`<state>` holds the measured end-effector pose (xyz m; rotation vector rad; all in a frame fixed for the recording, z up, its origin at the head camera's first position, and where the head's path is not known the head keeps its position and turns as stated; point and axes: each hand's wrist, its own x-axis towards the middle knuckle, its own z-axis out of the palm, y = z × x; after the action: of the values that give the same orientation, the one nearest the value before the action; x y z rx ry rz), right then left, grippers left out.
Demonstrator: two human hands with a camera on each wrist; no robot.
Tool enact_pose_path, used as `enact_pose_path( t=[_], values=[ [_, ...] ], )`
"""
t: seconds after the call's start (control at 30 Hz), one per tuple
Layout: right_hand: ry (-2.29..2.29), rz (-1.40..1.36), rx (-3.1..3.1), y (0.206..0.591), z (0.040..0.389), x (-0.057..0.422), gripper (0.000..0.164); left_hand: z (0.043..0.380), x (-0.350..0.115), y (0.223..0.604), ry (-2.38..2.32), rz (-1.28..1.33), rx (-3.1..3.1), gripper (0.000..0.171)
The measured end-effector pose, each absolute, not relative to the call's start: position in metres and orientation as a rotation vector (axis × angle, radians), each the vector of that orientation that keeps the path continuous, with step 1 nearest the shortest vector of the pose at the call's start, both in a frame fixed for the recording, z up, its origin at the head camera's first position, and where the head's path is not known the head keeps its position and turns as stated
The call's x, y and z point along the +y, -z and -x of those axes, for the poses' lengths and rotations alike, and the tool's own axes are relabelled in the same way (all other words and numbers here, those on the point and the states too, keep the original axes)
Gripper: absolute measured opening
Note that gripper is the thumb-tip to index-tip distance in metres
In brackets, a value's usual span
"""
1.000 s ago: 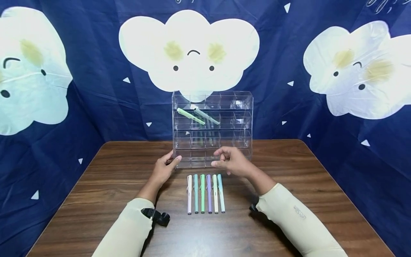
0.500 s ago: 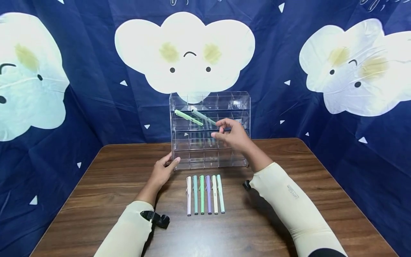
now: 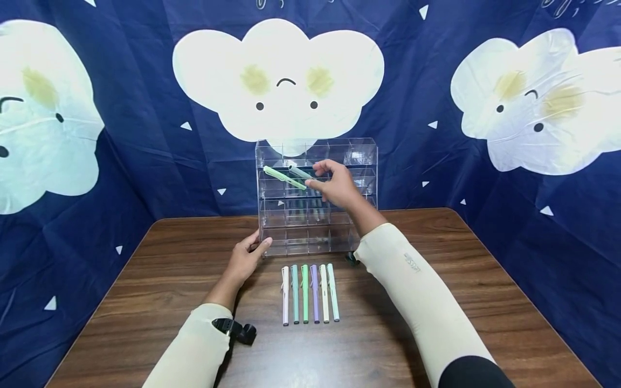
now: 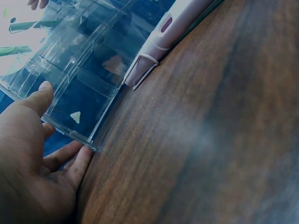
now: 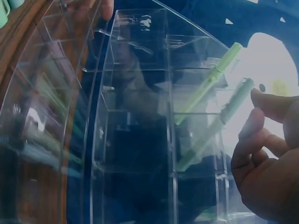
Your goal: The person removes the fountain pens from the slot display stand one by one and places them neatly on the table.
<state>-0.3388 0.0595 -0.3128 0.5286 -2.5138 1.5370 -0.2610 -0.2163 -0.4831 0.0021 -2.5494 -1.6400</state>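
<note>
A clear acrylic compartment rack (image 3: pixel 317 237) stands upright on the table. My left hand (image 3: pixel 245 261) grips its lower left edge; the left wrist view shows the thumb over the front and fingers at the bottom corner. Two capped pens lie slanted in an upper tier: a light green pen (image 3: pixel 283 177) at left and a grey-green pen (image 3: pixel 299 172) beside it. My right hand (image 3: pixel 335 183) is at the grey-green pen, thumb and forefinger apart, covering its lower end in the head view. In the right wrist view this pen (image 5: pixel 217 126) shows along its length, with fingertips close to its cap end.
Several capped pens lie side by side on the wooden table (image 3: pixel 194 334) in front of the rack, among them a pinkish-white pen (image 3: pixel 285 296) and a purple pen (image 3: pixel 315 293). A blue curtain with clouds (image 3: pixel 145 161) hangs behind the table.
My right hand has risen from the rack's lower tiers and moved left to the grey-green pen. The left hand stays at the rack's edge, and the pens on the table have not moved.
</note>
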Motion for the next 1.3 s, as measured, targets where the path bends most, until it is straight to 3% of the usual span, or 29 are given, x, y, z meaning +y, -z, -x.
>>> enact_pose_path(
  t=[0.5, 1.3],
  values=[
    [-1.428, -0.357, -2.557, 0.328, 0.355, 0.030, 0.038, 0.259, -0.215, 0.484, 1.642, -0.008, -2.532, 0.064],
    [-1.389, -0.278, -2.413, 0.333, 0.358, 0.021, 0.027, 0.261, -0.215, 0.484, 1.653, 0.025, -2.512, 0.063]
  ],
)
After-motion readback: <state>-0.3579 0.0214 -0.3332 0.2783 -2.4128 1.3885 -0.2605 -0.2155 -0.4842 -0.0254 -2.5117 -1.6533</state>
